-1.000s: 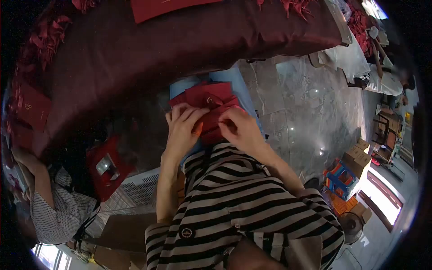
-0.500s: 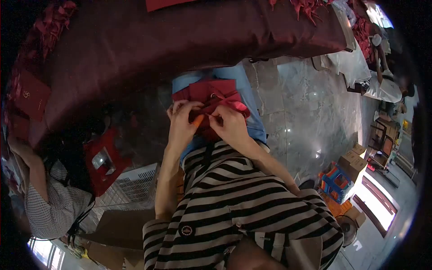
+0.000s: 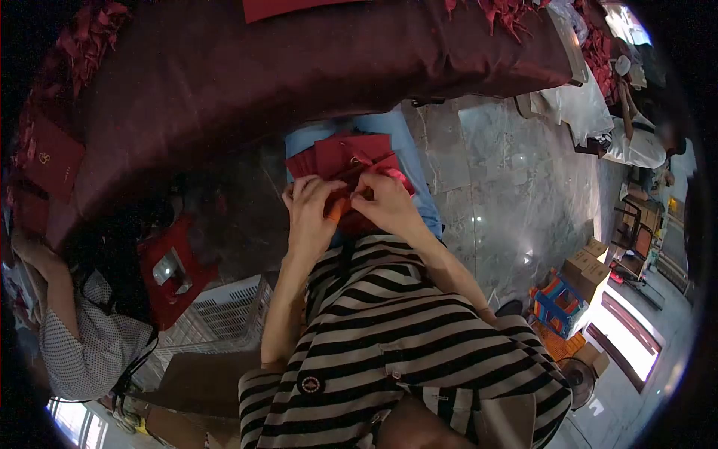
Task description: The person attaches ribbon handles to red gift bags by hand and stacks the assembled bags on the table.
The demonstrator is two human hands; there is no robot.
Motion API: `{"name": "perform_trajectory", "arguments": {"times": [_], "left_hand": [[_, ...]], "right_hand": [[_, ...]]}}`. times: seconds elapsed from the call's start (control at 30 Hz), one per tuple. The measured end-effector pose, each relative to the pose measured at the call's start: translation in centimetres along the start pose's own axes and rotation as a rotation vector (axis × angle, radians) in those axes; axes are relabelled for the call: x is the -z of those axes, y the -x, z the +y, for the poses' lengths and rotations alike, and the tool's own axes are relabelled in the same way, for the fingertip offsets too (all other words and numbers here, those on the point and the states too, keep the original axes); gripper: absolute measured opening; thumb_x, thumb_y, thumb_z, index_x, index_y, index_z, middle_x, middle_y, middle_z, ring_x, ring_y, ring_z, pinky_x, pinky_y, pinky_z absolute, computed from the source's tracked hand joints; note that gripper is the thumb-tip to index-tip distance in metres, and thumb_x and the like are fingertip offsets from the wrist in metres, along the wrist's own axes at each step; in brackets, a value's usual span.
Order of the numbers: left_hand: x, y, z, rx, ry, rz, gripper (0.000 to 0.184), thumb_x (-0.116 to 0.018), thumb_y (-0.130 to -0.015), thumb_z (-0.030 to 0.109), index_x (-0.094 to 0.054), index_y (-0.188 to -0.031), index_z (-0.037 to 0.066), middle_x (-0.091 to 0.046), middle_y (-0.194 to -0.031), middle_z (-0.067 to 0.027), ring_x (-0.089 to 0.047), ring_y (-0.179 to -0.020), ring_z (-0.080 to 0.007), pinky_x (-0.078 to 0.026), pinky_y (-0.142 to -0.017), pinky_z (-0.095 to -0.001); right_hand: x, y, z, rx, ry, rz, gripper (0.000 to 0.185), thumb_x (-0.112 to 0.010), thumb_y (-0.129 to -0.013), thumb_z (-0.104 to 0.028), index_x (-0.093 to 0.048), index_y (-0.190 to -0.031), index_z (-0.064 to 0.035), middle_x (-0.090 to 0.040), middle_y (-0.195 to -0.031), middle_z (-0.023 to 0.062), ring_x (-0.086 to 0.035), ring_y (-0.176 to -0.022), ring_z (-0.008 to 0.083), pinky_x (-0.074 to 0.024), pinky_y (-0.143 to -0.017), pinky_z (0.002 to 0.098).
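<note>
Left hand curled, right hand pinched, both seemingly gripping red bundle on lap

The cloth-covered table carries a gold-marked red piece at its left end, red ribbons heaped toward both ends, and a red sheet back from the near edge's middle, while the lap by that edge bears flat red pieces.

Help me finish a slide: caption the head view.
Left hand and right hand at red items on the lap, beside a cloth-covered table.
</note>
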State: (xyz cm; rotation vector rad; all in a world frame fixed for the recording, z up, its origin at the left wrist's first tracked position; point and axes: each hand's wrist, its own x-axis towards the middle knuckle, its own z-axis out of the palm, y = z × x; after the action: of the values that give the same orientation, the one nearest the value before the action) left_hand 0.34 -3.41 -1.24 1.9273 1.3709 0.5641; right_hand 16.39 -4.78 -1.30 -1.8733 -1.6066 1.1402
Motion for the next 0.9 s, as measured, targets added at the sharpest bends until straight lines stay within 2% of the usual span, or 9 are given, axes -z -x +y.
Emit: {"name": "perform_trajectory", "arguments": {"times": [0.13,0.27,0.33,0.47,0.53,0.57,0.67,0.77,0.9], "left_hand": [[0.3,0.0,0.7,0.012,0.041,0.004,0.029,-0.063,-0.074,0.002,-0.066,-0.103,0.007,-0.062,-0.100,-0.0108,-0.050,-0.106,-0.0292,-0.028,-0.099,-0.0449],[0.4,0.2,0.1,0.064,0.084,0.014,0.028,-0.062,-0.076,0.004,-0.066,-0.104,0.006,-0.062,-0.098,-0.0110,-0.051,-0.106,-0.0293,-0.028,-0.098,-0.0441],[0.3,0.4,-0.3,0.052,0.092,0.021,0.028,-0.062,-0.076,0.004,-0.066,-0.104,0.006,-0.061,-0.097,-0.0108,-0.051,-0.106,-0.0292,-0.029,-0.098,-0.0441],[1.1,0.4,1.1,0.003,0.075,-0.008,0.023,-0.068,-0.077,0.012,-0.067,-0.100,0.008,-0.062,-0.095,-0.0085,-0.051,-0.104,-0.0278,-0.030,-0.096,-0.0451],[0.7,0.3,1.9,0.002,0.068,-0.020,0.022,-0.070,-0.077,0.015,-0.068,-0.099,0.008,-0.062,-0.094,-0.0074,-0.052,-0.103,-0.0271,-0.030,-0.095,-0.0456],[0.4,0.4,2.0,-0.004,0.031,0.004,0.023,-0.072,-0.076,0.017,-0.068,-0.097,0.008,-0.062,-0.094,-0.0063,-0.052,-0.102,-0.0262,-0.030,-0.094,-0.0456],[-0.3,0.6,1.8,-0.004,-0.014,0.053,0.023,-0.075,-0.075,0.020,-0.069,-0.094,0.008,-0.062,-0.092,-0.0045,-0.052,-0.100,-0.0251,-0.031,-0.093,-0.0450],[-0.6,0.6,1.7,-0.018,-0.004,0.089,0.021,-0.074,-0.075,0.016,-0.069,-0.094,0.008,-0.061,-0.090,-0.0038,-0.052,-0.097,-0.0247,-0.032,-0.092,-0.0436],[-0.7,0.7,1.5,-0.139,-0.004,0.136,0.017,-0.071,-0.075,0.010,-0.069,-0.093,0.009,-0.059,-0.086,-0.0037,-0.053,-0.094,-0.0246,-0.034,-0.089,-0.0421]], "right_hand": [[-0.1,0.3,-1.6,0.129,0.225,0.150,0.016,-0.069,-0.075,-0.015,-0.058,-0.079,-0.0041,-0.064,-0.077,0.0120,-0.062,-0.069,0.0296,-0.0493,-0.060,0.0412],[-0.1,0.4,-0.7,0.189,0.187,0.121,0.017,-0.070,-0.079,-0.017,-0.060,-0.084,-0.0047,-0.065,-0.082,0.0116,-0.064,-0.073,0.0277,-0.0507,-0.062,0.0386],[1.1,0.6,-1.1,0.354,0.091,0.197,0.023,-0.068,-0.082,-0.023,-0.062,-0.092,-0.0042,-0.064,-0.079,0.0131,-0.063,-0.069,0.0319,-0.0505,-0.058,0.0420],[4.8,-2.2,-1.3,0.234,0.094,0.206,0.031,-0.070,-0.082,-0.032,-0.065,-0.097,-0.0043,-0.066,-0.084,0.0127,-0.065,-0.072,0.0314,-0.0521,-0.060,0.0407],[5.4,-3.8,-1.1,0.242,0.448,0.158,0.033,-0.068,-0.083,-0.034,-0.066,-0.097,-0.0046,-0.066,-0.084,0.0127,-0.065,-0.072,0.0321,-0.0530,-0.062,0.0405],[5.6,-4.3,-1.4,0.102,0.516,0.006,0.033,-0.069,-0.083,-0.030,-0.064,-0.103,-0.0043,-0.067,-0.084,0.0162,-0.066,-0.077,0.0334,-0.0515,-0.067,0.0417],[4.7,-5.9,1.0,0.269,0.182,-0.097,0.028,-0.067,-0.085,-0.026,-0.064,-0.101,-0.0034,-0.067,-0.082,0.0150,-0.065,-0.073,0.0324,-0.0509,-0.068,0.0404],[6.6,-5.6,-2.3,0.273,-0.128,-0.208,0.022,-0.064,-0.086,-0.021,-0.063,-0.098,-0.0031,-0.067,-0.080,0.0127,-0.063,-0.074,0.0303,-0.0494,-0.066,0.0391],[7.8,-5.2,-1.7,0.304,0.124,-0.538,0.018,-0.061,-0.084,-0.018,-0.064,-0.094,-0.0027,-0.066,-0.083,0.0116,-0.062,-0.081,0.0274,-0.0474,-0.071,0.0381]]}}
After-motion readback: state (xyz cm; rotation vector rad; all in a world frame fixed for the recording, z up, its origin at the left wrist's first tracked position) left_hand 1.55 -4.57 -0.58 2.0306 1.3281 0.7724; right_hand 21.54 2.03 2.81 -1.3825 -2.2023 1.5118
